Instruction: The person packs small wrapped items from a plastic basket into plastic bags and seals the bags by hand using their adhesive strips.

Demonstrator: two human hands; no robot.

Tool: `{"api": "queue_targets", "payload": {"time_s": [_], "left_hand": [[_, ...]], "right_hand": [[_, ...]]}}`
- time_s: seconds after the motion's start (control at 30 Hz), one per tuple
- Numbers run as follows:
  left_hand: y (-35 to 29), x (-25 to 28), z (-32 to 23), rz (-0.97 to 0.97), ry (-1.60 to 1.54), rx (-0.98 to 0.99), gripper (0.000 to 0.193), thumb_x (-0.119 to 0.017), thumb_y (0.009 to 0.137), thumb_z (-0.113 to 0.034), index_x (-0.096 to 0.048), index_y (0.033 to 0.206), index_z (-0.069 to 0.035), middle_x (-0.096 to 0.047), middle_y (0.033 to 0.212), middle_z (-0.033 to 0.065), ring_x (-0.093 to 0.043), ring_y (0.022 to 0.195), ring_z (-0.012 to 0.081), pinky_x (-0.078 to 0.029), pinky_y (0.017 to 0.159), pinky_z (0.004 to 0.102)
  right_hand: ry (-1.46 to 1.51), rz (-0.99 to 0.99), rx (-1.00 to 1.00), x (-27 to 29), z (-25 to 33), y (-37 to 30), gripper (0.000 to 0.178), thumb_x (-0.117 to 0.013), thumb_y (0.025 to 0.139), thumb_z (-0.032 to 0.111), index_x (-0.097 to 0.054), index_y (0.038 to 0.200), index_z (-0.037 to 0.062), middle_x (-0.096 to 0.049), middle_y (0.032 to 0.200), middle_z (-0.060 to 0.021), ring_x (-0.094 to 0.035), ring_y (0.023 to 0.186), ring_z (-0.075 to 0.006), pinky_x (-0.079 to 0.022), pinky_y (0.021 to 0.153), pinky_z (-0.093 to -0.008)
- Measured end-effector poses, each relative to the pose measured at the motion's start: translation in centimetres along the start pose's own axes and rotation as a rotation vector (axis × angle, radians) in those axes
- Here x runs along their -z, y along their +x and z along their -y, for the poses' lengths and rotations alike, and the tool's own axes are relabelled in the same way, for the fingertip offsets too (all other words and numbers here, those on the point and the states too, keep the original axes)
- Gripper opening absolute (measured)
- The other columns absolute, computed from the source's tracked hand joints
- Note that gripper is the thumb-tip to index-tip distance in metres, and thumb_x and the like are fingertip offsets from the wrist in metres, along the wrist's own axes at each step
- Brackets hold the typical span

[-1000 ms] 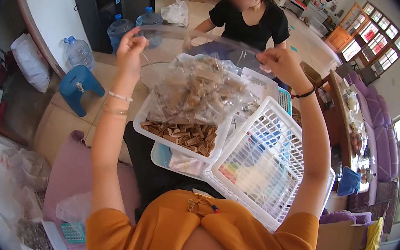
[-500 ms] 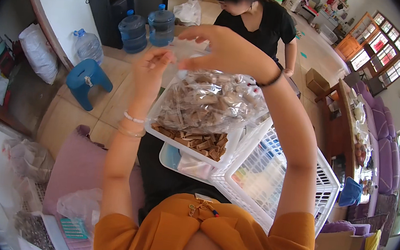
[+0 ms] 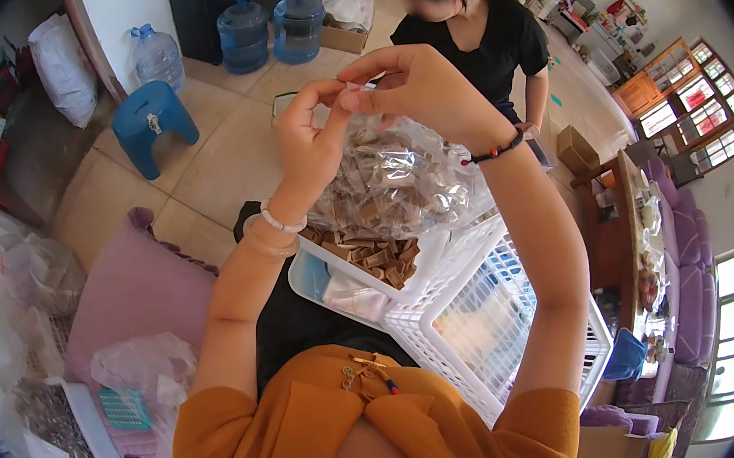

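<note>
My left hand (image 3: 313, 128) and my right hand (image 3: 428, 91) meet at the fingertips, raised above a white tray. Both are closed in a pinch. Something small and pale may sit between the fingers, too small to name. Below them, a large heap of clear plastic packets (image 3: 400, 178) with brown contents fills the back of the tray (image 3: 420, 276). Small folded brown cardboard pieces (image 3: 382, 258) lie loose at the tray's near end. My left hand hides part of the heap's left side.
A white plastic basket (image 3: 401, 323) stands right of the tray, partly behind my right forearm. Under the tray is a blue-and-white shallow container (image 3: 311, 279). A blue stool (image 3: 149, 118) and water bottles (image 3: 244, 34) are at the left. Another person (image 3: 488, 44) is across from me.
My hands were apart, with the right fingers spread. The left hand has moved right and up, and the two now touch at the fingertips.
</note>
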State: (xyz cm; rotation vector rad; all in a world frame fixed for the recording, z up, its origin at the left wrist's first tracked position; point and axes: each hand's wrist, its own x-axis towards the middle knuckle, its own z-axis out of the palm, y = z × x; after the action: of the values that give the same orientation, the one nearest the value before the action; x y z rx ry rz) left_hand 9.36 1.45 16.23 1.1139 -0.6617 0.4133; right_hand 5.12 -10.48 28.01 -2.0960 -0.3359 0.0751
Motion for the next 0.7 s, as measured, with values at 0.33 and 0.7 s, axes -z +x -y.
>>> {"api": "queue_targets", "payload": {"time_s": [0.33,0.7], "left_hand": [[-1.1,-0.5,0.4,-0.091,0.042,-0.135,0.012,-0.055,0.084,-0.007,-0.051,0.09,0.002,-0.053,0.085,0.0036,-0.049,0.081,0.0091,-0.039,0.073,0.0196],[-2.5,-1.7,0.1,-0.166,0.076,-0.163,0.009,-0.052,0.084,-0.004,-0.051,0.091,0.001,-0.052,0.086,0.0041,-0.049,0.079,0.0095,-0.04,0.071,0.0204]], "right_hand": [[0.479,0.092,-0.173,-0.7,-0.6,-1.1,0.032,-0.066,0.077,0.018,-0.056,0.101,-0.0008,-0.055,0.082,-0.0008,-0.052,0.067,-0.007,-0.044,0.057,-0.0209],[-0.145,-0.462,0.278,-4.7,-1.0,-2.5,0.027,-0.074,0.061,0.017,-0.062,0.08,0.0,-0.06,0.07,-0.0082,-0.057,0.066,-0.0147,-0.047,0.058,-0.026]]}}
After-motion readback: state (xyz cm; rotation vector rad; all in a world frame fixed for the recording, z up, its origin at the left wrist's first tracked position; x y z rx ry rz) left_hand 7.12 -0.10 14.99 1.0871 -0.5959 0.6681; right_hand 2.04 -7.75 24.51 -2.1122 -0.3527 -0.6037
